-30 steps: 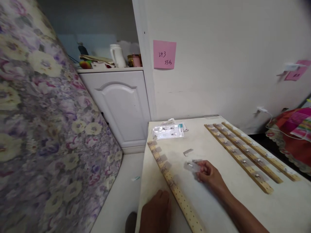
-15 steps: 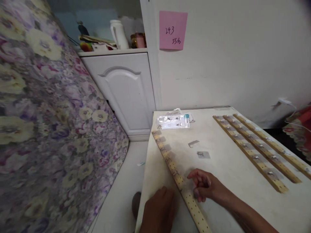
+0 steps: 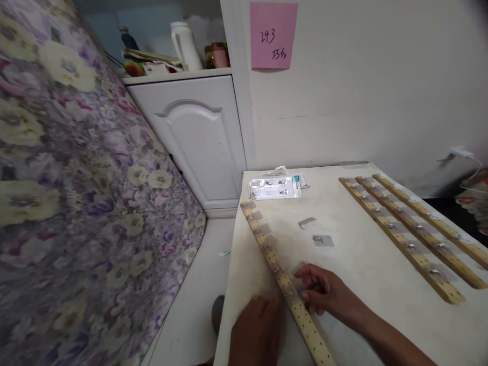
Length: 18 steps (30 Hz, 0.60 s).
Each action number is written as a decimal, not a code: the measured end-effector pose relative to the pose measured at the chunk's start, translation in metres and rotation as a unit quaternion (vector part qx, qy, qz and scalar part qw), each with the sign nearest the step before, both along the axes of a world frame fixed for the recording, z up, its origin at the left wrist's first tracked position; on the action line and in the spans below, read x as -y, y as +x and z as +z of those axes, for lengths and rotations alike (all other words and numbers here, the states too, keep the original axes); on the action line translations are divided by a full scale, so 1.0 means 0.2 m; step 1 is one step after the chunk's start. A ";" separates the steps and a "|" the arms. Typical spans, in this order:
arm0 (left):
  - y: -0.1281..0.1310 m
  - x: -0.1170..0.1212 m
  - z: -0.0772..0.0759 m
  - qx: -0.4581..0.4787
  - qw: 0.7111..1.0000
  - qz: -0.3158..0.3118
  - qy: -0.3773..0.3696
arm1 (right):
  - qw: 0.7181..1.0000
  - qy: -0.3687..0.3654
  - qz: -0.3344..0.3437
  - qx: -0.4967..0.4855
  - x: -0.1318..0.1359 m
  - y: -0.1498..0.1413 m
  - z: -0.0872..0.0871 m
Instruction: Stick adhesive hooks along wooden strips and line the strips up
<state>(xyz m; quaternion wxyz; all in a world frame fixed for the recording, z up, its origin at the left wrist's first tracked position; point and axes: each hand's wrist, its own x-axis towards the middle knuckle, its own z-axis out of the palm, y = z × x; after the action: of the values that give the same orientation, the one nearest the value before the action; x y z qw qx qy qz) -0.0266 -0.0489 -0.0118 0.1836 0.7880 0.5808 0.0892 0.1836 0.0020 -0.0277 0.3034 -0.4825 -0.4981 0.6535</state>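
A long wooden strip (image 3: 309, 325) with rows of small holes runs along the left of the table, clear hook plates lined up on it. The nearest clear hook plate (image 3: 292, 296) lies across the strip between my hands. On its right side, my right hand (image 3: 320, 291) has curled fingers, with thumb and index apart beside the plate's edge. To the left of the strip is my left hand (image 3: 256, 325), back up and bent; its fingertips are blurred and partly hidden. Beyond lie a loose hook plate (image 3: 323, 240) and another small clear piece (image 3: 307, 222).
Three similar wooden strips with hooks, one of them the near wooden strip (image 3: 404, 246), lie on the right of the table. Clear blister packaging (image 3: 274, 187) sits at the back left. A white cabinet (image 3: 190, 147) and floral curtain (image 3: 95, 193) stand left.
The clear plate near my right hand now lies more plainly on the strip. My left hand has shifted slightly right, and the whole view has tilted a little.
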 end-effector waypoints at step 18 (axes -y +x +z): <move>0.02 0.02 -0.01 -0.040 0.996 -0.039 -0.074 | 1.000 -0.002 -0.023 -0.002 -0.01 -0.01 -0.01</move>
<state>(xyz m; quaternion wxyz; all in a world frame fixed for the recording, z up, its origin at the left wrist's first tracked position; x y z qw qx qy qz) -0.0218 -0.0520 -0.0135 0.2215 0.7974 0.5613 0.0070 0.1815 0.0036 -0.0296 0.3180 -0.4932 -0.4848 0.6486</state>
